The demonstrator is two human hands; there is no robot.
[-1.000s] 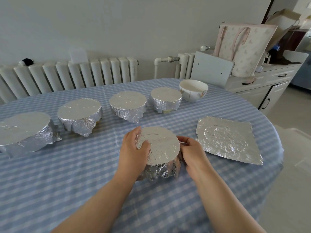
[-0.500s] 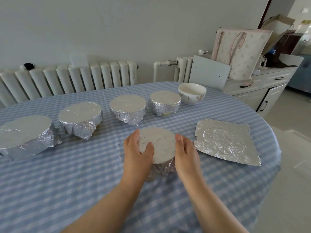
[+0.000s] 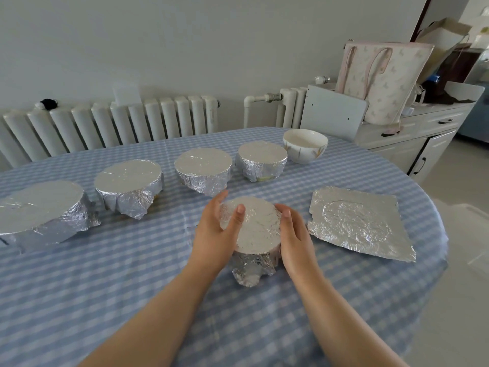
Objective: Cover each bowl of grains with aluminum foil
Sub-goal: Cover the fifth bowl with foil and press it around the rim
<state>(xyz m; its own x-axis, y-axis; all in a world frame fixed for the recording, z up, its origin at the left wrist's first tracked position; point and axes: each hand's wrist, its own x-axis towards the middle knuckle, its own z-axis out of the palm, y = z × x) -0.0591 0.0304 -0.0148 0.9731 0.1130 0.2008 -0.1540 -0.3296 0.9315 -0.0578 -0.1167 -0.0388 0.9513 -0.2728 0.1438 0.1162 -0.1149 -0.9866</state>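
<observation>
A foil-wrapped bowl stands near the table's front, held between both hands. My left hand cups its left side with the thumb lying over the foil top. My right hand presses against its right side, thumb on the rim. Behind stand several foil-covered bowls in a row: the largest at far left, then bowl two, bowl three and bowl four. An uncovered white bowl sits at the row's right end. A crinkled loose foil sheet lies flat to the right.
The round table wears a blue checked cloth; its edge curves away on the right. A radiator runs along the wall behind. A white cabinet with a tote bag stands at the back right.
Both hands slid along the sides of the wrapped bowl, the right one coming forward onto its rim. The bowl stays between them; the camera view shifted slightly.
</observation>
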